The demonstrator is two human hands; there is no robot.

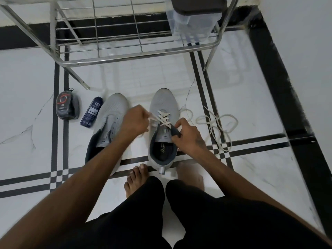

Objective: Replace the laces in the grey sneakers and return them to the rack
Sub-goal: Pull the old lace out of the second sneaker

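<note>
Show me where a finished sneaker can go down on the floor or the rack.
Free: the rack bars left of the clear container; the floor between the rack's front rail and the sneaker toes. Crowded: left of the unlaced sneaker, by the blue can and grey pouch; right of the laced sneaker, where the loose lace lies.

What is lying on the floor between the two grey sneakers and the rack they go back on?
Nothing visible. The floor between the sneakers and the rack is bare tile. The spray can and pouch lie off to the left, the loose lace to the right. A plastic box sits at the rack's right end.
</note>
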